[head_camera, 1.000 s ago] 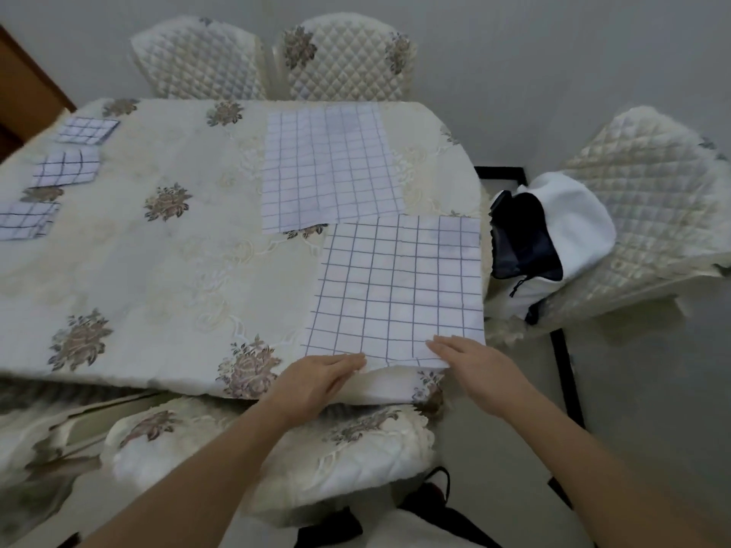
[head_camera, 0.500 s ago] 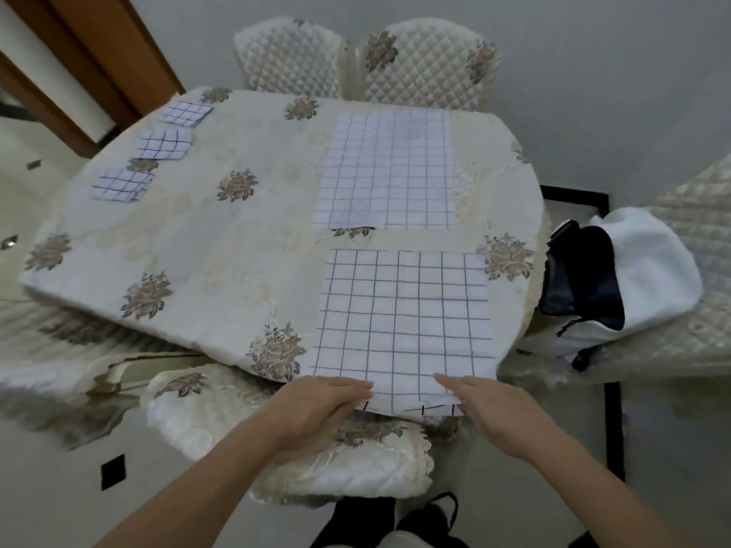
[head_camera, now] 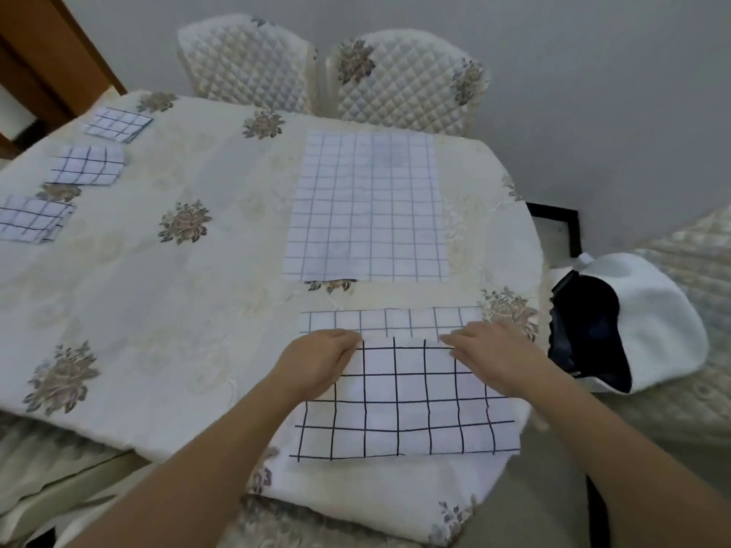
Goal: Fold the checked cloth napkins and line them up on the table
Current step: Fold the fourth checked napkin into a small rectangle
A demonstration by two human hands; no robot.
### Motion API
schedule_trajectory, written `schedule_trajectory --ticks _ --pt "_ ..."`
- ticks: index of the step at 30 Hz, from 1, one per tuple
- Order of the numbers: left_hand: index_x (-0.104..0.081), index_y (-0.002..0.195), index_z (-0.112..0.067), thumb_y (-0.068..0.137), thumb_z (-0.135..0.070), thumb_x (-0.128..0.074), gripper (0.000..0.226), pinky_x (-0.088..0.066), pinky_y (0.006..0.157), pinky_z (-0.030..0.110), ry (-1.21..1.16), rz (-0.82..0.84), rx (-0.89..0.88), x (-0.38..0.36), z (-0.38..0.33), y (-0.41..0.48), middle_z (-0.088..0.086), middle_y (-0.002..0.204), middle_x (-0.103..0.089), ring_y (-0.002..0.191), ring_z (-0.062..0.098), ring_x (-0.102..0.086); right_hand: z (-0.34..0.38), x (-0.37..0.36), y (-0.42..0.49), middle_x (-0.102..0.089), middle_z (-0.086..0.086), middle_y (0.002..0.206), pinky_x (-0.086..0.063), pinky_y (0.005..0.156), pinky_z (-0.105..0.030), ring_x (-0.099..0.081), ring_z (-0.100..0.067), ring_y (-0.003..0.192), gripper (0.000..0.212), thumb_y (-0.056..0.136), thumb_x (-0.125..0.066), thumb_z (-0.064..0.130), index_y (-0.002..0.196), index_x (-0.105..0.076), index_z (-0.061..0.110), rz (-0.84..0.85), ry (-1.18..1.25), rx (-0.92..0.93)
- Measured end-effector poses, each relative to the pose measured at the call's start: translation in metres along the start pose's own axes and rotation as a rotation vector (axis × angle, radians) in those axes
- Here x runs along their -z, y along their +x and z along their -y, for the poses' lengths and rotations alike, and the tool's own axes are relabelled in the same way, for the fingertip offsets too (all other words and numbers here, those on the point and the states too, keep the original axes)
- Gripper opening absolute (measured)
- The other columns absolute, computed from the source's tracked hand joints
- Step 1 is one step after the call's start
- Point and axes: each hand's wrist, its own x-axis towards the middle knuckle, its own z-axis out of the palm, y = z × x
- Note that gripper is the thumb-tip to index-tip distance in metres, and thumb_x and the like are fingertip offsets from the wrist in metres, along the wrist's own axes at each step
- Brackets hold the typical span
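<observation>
A quilted cream chair (head_camera: 245, 61) and a second quilted chair (head_camera: 411, 85) are standing together at the far side. A white and dark blue garment (head_camera: 656, 322) is lying on a quilted seat (head_camera: 700, 247) at the right. A brown door frame (head_camera: 51, 53) is showing far left.

matt woven checked cloth napkin (head_camera: 407, 405), smooth, embroidered floral tablecloth (head_camera: 166, 294) with slight sheen over the tabletop, quilted fabric chair covers (head_camera: 407, 81), brown wood door frame (head_camera: 51, 61)

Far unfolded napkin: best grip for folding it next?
Pinch the far unfolded napkin at its two near corners, coming from the person's side. It lies flat and fully spread with nothing on it, and that edge faces the person.
</observation>
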Motion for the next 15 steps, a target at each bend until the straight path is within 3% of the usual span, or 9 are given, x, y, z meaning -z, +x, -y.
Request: schedule_trajectory --ticks 4,6,8,12,15 --pt "-0.067 0.126 -0.017 0.104 -0.036 -0.029 0.047 -0.053 0.09 0.036 0.023 -0.095 -0.001 -0.007 0.028 0.04 0.001 0.127 -0.068 0.113 0.025 -0.064 -0.014 -0.006 0.045 -0.029 0.012 0.161 -0.015 0.122 -0.051 -0.019 -0.018 0.152 0.053 0.105 -0.009 0.05 0.154 -0.028 0.037 0.001 0.034 -0.065" --pt "-0.071 0.119 -0.016 0.101 -0.035 -0.032 0.047 -0.054 0.091 0.037 0.071 -0.173 -0.038 -0.018 0.041 0.054 0.005 0.122 -0.07 0.108 0.027 -0.067 -0.019 -0.017 0.061 -0.026 0.012 0.163 -0.014 0.123 -0.049 -0.018 -0.017 0.153 0.073 0.095 0.011 0.056 0.154 -0.028 0.038 -0.054 0.066 -0.075" --pt "-0.073 0.113 -0.017 0.099 -0.029 -0.04 0.038 -0.054 0.091 0.039 0.136 -0.235 -0.05 -0.028 0.053 0.065 0.005 0.12 -0.071 0.107 0.027 -0.067 -0.024 -0.029 0.073 -0.031 0.009 0.161 -0.02 0.12 -0.05 -0.024 -0.019 0.151 0.082 0.092 0.018 0.059 0.152 -0.034 0.036 -0.135 0.082 -0.094" --pt "-0.072 0.102 -0.019 0.089 -0.021 -0.059 0.018 -0.049 0.09 0.043 0.213 -0.315 -0.023 -0.046 0.063 0.079 0.002 0.118 -0.069 0.108 0.027 -0.063 -0.027 -0.05 0.089 -0.047 -0.002 0.153 -0.038 0.11 -0.053 -0.043 -0.027 0.142 0.055 0.102 -0.023 0.045 0.146 -0.046 0.023 -0.301 0.08 -0.153" --pt "-0.07 0.104 -0.019 0.091 -0.021 -0.059 0.017 -0.045 0.095 0.045 0.185 -0.361 0.054 -0.049 0.06 0.082 0.001 0.119 -0.067 0.11 0.026 -0.061 -0.023 -0.063 0.09 -0.044 -0.008 0.154 -0.037 0.112 -0.056 -0.041 -0.03 0.143 0.055 0.101 -0.035 0.039 0.149 -0.044 0.015 -0.456 0.103 -0.213"
